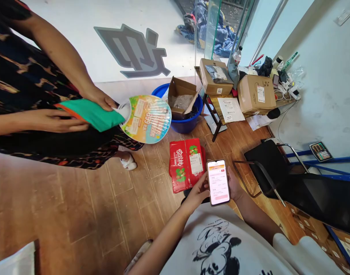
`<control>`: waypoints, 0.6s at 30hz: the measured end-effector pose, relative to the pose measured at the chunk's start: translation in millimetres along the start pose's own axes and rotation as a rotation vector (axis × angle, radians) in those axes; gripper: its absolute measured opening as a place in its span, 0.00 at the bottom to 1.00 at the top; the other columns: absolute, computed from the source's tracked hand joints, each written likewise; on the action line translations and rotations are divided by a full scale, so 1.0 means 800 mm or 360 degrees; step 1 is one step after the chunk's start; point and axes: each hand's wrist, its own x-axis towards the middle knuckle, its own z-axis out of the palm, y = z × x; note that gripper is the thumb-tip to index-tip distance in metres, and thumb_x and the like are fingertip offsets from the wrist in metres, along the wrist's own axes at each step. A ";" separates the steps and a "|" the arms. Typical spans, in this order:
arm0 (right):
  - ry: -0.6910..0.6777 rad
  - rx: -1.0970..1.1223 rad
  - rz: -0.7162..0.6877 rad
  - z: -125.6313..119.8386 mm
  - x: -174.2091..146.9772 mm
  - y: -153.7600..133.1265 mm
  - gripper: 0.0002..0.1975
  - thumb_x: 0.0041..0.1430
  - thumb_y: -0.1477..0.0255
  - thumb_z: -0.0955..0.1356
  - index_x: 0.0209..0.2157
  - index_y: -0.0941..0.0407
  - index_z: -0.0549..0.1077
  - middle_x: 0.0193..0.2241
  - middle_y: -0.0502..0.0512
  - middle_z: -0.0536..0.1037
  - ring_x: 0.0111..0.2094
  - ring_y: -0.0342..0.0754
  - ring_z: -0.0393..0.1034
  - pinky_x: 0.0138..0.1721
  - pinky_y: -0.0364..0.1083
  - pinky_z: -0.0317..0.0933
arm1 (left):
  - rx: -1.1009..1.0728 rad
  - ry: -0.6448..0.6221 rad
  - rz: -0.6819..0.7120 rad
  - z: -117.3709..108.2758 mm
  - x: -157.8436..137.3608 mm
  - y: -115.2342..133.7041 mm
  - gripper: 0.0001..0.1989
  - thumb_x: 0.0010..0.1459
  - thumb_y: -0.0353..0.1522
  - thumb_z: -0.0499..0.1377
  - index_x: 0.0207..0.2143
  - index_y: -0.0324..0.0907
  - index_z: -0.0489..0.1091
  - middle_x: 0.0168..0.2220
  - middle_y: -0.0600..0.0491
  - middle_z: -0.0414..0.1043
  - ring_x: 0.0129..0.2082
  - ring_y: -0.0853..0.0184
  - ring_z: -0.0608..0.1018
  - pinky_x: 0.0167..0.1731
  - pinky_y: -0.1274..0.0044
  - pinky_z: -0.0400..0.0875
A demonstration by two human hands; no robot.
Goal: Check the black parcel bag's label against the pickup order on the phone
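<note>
A smartphone [219, 182] with a lit white and pink screen is held upright in front of my printed white shirt. My left hand [200, 190] grips its left edge, fingers curled behind it. On the other side my right hand [234, 184] wraps round the right edge, its fingers mostly hidden behind the phone. Just beyond my left hand lies a red parcel box [180, 162] with a white label. Across from me, a person holds a green pouch [96, 114] with orange trim and a round printed fan [148, 119].
A blue tub [183, 126] contains an open cardboard box [175, 93]. Labelled cartons [256, 93] and papers [230, 109] crowd a wooden table to the right. A black chair [263, 164] stands at the right, near a scale display [320, 151]. Glass doors are behind the table.
</note>
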 end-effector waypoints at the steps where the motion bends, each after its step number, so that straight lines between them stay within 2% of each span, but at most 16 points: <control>1: -0.0021 -0.0015 0.0011 0.002 -0.001 -0.002 0.40 0.50 0.34 0.65 0.42 0.57 0.79 0.30 0.56 0.85 0.40 0.58 0.81 0.54 0.61 0.69 | 0.0004 -0.0009 0.0011 -0.001 -0.001 0.001 0.40 0.37 0.29 0.67 0.58 0.49 0.74 0.32 0.57 0.67 0.32 0.69 0.66 0.38 0.76 0.66; 6: -0.0087 -0.0068 -0.0040 0.017 -0.010 -0.012 0.37 0.44 0.34 0.69 0.36 0.55 0.78 0.31 0.56 0.85 0.46 0.62 0.79 0.51 0.62 0.71 | 0.0035 -0.0030 0.0082 -0.001 -0.004 0.005 0.34 0.40 0.33 0.70 0.55 0.48 0.77 0.31 0.55 0.71 0.32 0.66 0.68 0.41 0.73 0.68; 10: -0.0163 -0.0057 0.0017 0.025 -0.013 -0.013 0.37 0.51 0.36 0.67 0.43 0.55 0.78 0.38 0.59 0.85 0.47 0.62 0.78 0.47 0.63 0.73 | 0.0057 0.0102 0.0071 0.006 -0.001 0.006 0.28 0.44 0.42 0.71 0.48 0.43 0.79 0.33 0.52 0.75 0.30 0.67 0.69 0.31 0.76 0.65; 13: -0.0193 -0.0005 0.0109 0.024 -0.012 -0.009 0.37 0.55 0.37 0.64 0.47 0.54 0.77 0.39 0.60 0.85 0.44 0.61 0.79 0.44 0.62 0.74 | 0.0032 0.0245 0.0057 0.012 0.002 0.006 0.28 0.42 0.49 0.71 0.41 0.39 0.80 0.27 0.54 0.71 0.25 0.71 0.65 0.23 0.78 0.57; 15: -0.0200 0.0014 0.0131 0.021 -0.010 -0.006 0.37 0.54 0.36 0.64 0.46 0.54 0.77 0.39 0.60 0.85 0.42 0.60 0.79 0.43 0.61 0.75 | 0.0005 0.0277 0.0038 0.013 0.003 0.006 0.29 0.40 0.50 0.72 0.39 0.38 0.80 0.24 0.56 0.69 0.23 0.72 0.64 0.22 0.78 0.55; 18: -0.0198 0.0020 0.0136 0.017 -0.007 -0.002 0.38 0.55 0.35 0.62 0.44 0.55 0.78 0.37 0.60 0.85 0.41 0.60 0.80 0.43 0.61 0.75 | -0.0120 0.0285 -0.0040 0.012 0.000 0.006 0.31 0.40 0.47 0.71 0.43 0.37 0.79 0.23 0.58 0.67 0.22 0.72 0.64 0.23 0.78 0.56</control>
